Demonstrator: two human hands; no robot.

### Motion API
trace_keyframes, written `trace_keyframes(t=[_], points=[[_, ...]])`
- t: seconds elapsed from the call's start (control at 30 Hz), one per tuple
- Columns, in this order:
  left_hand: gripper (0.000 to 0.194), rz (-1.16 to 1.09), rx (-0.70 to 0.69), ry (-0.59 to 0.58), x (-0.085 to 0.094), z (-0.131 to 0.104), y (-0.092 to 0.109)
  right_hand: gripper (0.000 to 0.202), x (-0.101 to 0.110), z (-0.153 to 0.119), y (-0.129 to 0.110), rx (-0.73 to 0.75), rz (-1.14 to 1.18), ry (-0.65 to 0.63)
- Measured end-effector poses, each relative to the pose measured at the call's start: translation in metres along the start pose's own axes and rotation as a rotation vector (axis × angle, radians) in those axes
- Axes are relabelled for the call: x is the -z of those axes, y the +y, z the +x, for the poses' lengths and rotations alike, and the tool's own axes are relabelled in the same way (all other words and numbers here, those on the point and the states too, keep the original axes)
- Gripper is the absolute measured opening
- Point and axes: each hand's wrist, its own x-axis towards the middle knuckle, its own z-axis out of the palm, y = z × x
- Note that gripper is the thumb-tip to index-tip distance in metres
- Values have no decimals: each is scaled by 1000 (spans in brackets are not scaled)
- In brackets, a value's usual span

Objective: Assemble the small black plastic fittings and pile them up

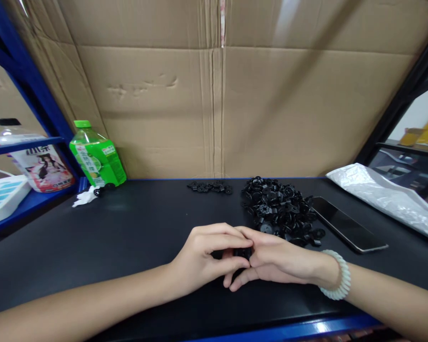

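Just above the front part of the black tabletop, my left hand and my right hand meet. Between them is a small black plastic part, mostly hidden by the fingers. My left thumb and fingers pinch it from the left, while the right hand closes around its other side. A pale coiled band circles my right wrist. Right behind the right hand lies a large heap of black plastic parts, some round with holes. Farther back sits a smaller row of similar black parts.
A dark phone lies right of the heap, beside a silvery plastic bag. At the back left stand a green bottle and a crumpled white tissue. Cardboard walls the back; a blue shelf frame rises at left.
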Motion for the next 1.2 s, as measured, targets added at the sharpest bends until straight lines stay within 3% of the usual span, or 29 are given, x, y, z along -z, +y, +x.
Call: trace_keyframes(t=[0.4,0.57,0.67,0.8,0.9,1.03,1.13,1.2], points=[[11,181,-70,86,-13,-2,6,39,-8,6,12,-11,114,137],[11,-83,268,216,-11,3,7,39,-5,5,7,87,97,170],[17,-191,262,299,-9,4,6,44,-5,-1,-4,148,-152,218],[17,-95,130,247,-9,1,5,41,-7,-13,-21,238,-870,319],[17,-25,138,210,-7,-2,1,34,6,-21,-36,401,-1334,529],[18,192,175,137,4,2,-20,32,43,-29,-55,471,-1592,876],[25,463,236,45,25,9,-47,38,62,-33,-62,454,-1686,868],[31,669,287,-40,44,14,-68,42,60,-32,-61,476,-1724,832]])
